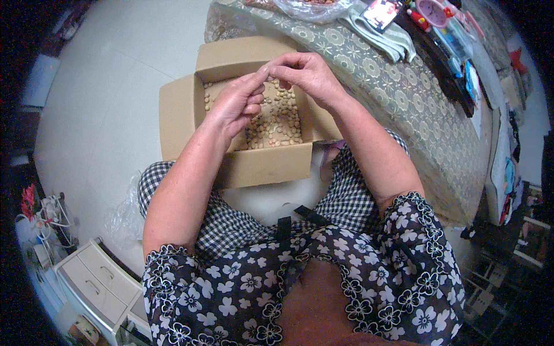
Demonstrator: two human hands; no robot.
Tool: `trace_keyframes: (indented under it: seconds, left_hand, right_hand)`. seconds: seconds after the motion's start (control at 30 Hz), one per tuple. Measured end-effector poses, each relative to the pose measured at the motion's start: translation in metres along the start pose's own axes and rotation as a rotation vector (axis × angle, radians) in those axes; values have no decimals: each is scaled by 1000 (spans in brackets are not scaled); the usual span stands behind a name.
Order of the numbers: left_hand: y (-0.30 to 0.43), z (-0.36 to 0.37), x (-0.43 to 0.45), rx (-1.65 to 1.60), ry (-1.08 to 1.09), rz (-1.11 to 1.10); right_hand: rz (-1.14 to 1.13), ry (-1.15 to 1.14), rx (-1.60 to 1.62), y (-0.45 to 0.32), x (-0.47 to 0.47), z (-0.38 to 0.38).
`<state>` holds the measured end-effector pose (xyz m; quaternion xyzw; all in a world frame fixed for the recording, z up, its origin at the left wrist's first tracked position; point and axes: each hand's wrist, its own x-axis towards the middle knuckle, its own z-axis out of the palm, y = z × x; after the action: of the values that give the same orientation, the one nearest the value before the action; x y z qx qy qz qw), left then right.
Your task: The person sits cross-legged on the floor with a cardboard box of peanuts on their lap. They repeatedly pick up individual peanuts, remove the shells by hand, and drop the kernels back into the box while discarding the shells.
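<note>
An open cardboard box [268,165] stands before me between my knees, its flaps folded outward. Over it my left hand [242,98] and my right hand [306,78] meet at the fingertips, thumbs and index fingers pinched together. Whatever lies between the fingertips is too small or too hidden to tell. The other fingers of both hands are curled in. Many small tan pieces, which look like unshelled peanuts [283,110], lie scattered on the bottom of the box, most of them at its right and near sides. My hands and left wrist hide part of the box's inside.
To the right stands a table with a flowered cloth [372,69], bearing a plastic bag [318,11], a pale green towel [387,34] and a pink clock [431,12]. A clear plastic bag [125,216] lies by my left knee. A drawer cabinet [97,281] stands at lower left.
</note>
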<state>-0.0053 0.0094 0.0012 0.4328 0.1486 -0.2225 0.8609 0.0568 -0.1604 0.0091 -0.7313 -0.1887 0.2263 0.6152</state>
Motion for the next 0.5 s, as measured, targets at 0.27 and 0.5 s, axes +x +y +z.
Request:
trace_keyframes:
  seconds: [0.27, 0.5]
  left_hand:
    - [-2, 1, 1, 17, -37, 17]
    - [-6, 0, 2, -31, -35, -16]
  right_hand:
    - [53, -4, 52, -8, -3, 2]
    - [53, 41, 59, -4, -4, 7]
